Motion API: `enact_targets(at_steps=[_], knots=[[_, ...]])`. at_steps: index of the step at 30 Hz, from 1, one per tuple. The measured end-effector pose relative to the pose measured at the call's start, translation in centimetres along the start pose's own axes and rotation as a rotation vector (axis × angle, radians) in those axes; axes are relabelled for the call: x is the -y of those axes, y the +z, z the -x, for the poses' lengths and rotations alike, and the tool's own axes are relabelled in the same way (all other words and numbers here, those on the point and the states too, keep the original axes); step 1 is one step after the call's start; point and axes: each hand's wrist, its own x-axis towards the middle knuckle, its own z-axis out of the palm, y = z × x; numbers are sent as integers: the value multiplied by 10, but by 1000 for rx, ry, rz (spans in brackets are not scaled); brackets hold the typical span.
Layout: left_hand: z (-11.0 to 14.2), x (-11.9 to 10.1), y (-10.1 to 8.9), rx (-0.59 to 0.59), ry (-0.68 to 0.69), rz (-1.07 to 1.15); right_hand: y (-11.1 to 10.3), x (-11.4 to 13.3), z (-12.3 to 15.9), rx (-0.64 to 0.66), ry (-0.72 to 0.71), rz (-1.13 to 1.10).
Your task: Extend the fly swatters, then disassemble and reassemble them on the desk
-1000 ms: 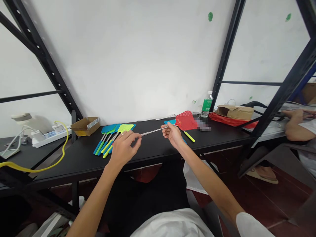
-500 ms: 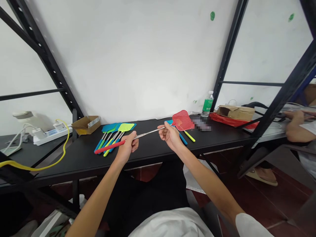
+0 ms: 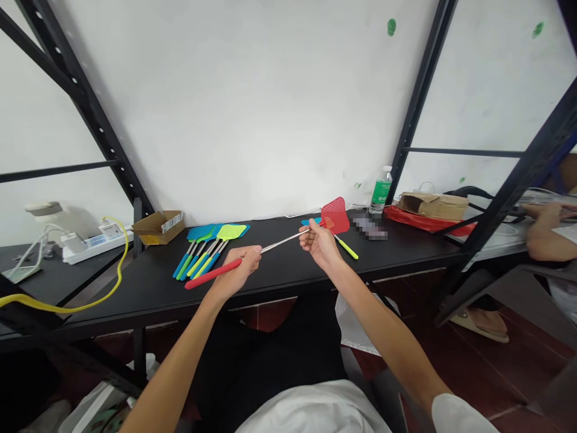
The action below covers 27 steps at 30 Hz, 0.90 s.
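I hold a red fly swatter (image 3: 335, 215) with a silver telescopic rod and a red handle above the black table (image 3: 279, 276). My left hand (image 3: 238, 270) is closed around the top of the red handle. My right hand (image 3: 321, 243) pinches the rod just below the red mesh head, which is lifted and tilted. A bunch of several blue and green swatters (image 3: 207, 249) lies flat on the table to the left of my left hand. Another swatter with a yellow-green handle (image 3: 346, 247) lies behind my right hand.
A small cardboard box (image 3: 157, 226) sits at the back left, a green-labelled water bottle (image 3: 379, 191) at the back right. Black rack posts (image 3: 412, 114) frame the table. A white power strip with a yellow cable (image 3: 92, 240) is at left. Another person's arm (image 3: 543, 237) rests at far right.
My left hand slid down the rod and took the red handle, which now sticks out to the lower left. The swatter head rose and tilted up; my right hand shifted slightly right.
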Motion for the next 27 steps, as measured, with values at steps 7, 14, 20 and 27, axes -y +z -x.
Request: enact_targets(at_steps=[7, 14, 20, 27], knots=[[3, 0, -31, -43, -12, -53, -43, 20, -23, -167, -119, -45], [-1, 17, -58, -139, -18, 158, -72, 30, -34, -233, -175, -15], [-6, 22, -56, -242, 10, 400, -65, 22, -34, -189, -177, -102], [-10, 22, -50, -353, -60, 504, -45, 10, -26, -137, -121, -173]])
